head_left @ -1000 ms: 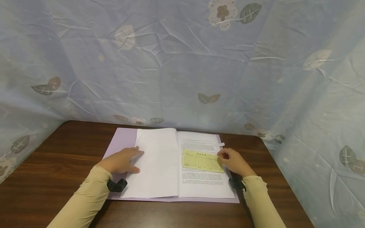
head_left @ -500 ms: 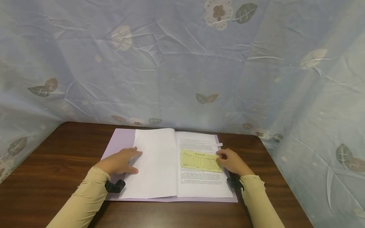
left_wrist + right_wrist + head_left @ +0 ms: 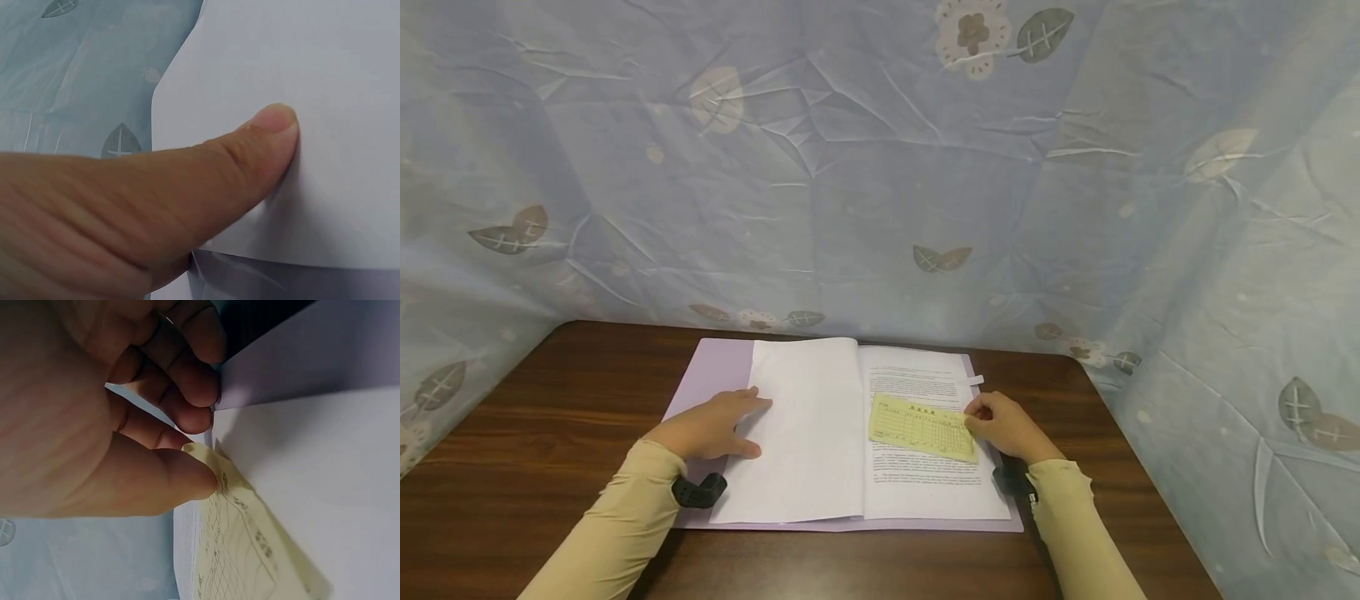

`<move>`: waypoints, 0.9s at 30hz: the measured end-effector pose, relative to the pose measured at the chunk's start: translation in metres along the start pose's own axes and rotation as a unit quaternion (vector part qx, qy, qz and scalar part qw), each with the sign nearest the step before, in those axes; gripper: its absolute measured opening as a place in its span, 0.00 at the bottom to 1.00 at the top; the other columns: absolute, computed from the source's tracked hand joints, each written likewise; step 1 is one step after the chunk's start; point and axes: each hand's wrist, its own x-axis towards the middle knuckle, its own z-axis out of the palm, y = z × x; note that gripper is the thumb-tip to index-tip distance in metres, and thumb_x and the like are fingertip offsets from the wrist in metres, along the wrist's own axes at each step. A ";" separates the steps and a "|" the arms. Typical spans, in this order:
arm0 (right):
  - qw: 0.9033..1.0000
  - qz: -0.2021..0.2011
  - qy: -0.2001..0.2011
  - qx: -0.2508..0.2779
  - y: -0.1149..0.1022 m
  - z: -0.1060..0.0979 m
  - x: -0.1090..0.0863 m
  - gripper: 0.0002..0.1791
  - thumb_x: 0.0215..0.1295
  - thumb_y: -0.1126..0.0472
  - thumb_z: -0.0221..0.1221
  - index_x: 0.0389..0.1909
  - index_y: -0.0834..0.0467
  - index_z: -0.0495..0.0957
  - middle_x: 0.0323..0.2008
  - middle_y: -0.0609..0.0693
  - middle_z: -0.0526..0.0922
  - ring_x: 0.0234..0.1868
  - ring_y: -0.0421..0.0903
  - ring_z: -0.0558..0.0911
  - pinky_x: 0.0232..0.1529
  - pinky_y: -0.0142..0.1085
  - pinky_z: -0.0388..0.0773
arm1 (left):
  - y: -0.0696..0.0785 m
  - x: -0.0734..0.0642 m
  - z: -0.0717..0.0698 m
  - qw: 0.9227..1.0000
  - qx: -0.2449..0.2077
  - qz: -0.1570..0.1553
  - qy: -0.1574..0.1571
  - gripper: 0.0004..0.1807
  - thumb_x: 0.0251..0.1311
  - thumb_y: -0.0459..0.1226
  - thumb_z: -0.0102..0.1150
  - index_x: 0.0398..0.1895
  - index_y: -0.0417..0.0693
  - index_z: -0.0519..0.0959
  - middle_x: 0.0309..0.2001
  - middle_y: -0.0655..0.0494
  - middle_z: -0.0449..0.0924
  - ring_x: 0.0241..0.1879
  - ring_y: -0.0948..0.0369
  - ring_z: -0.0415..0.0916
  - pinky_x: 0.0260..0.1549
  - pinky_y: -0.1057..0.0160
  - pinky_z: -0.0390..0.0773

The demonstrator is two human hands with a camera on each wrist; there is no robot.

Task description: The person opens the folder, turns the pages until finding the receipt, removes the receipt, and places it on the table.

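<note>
A lilac folder (image 3: 718, 364) lies open on the table with white paper sheets in it. On its left side, the left hand (image 3: 711, 423) rests on a blank white page (image 3: 808, 433), fingers spread; in the left wrist view the thumb (image 3: 250, 156) lies straight against that page. The right hand (image 3: 1009, 425) pinches the right end of a yellow printed slip (image 3: 917, 427) between thumb and forefinger. This slip lies slightly tilted across the printed page (image 3: 932, 500). In the right wrist view the slip's pinched corner curls up; its far end is cut off there.
The dark brown wooden table (image 3: 550, 417) extends around the folder. Behind and to the right hangs a pale blue curtain (image 3: 850, 167) with leaf and flower prints. A small white tab (image 3: 975, 380) sticks out from the folder's right edge. Both wrists wear black straps.
The yellow slip has shifted slightly left and turned so that its right end sits lower. The right hand keeps its pinch on it. The left hand stays in place on the page.
</note>
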 end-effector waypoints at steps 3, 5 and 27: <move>1.000 0.007 -0.001 0.000 -0.001 0.000 -0.001 0.05 0.67 0.59 0.66 0.38 0.56 0.82 0.39 0.51 0.77 0.40 0.47 0.75 0.41 0.40 0.72 | 0.000 0.000 0.000 1.000 0.002 -0.001 0.000 0.46 0.57 0.49 0.75 0.75 0.37 0.68 0.76 0.27 0.56 0.75 0.30 0.53 0.71 0.32 0.56; 1.000 0.012 -0.002 0.001 -0.002 -0.001 -0.001 0.05 0.67 0.59 0.66 0.38 0.55 0.82 0.39 0.51 0.77 0.40 0.48 0.75 0.41 0.40 0.72 | 0.000 0.000 0.000 1.000 0.003 -0.002 -0.001 0.46 0.57 0.49 0.75 0.75 0.37 0.68 0.76 0.28 0.56 0.76 0.31 0.53 0.71 0.32 0.56; 1.000 0.017 -0.002 -0.003 -0.001 -0.001 -0.001 0.05 0.67 0.58 0.66 0.36 0.55 0.81 0.39 0.50 0.77 0.40 0.48 0.76 0.41 0.40 0.73 | 0.003 -0.003 -0.001 1.000 -0.001 0.005 -0.009 0.49 0.55 0.55 0.75 0.75 0.39 0.68 0.76 0.26 0.55 0.76 0.30 0.51 0.71 0.31 0.56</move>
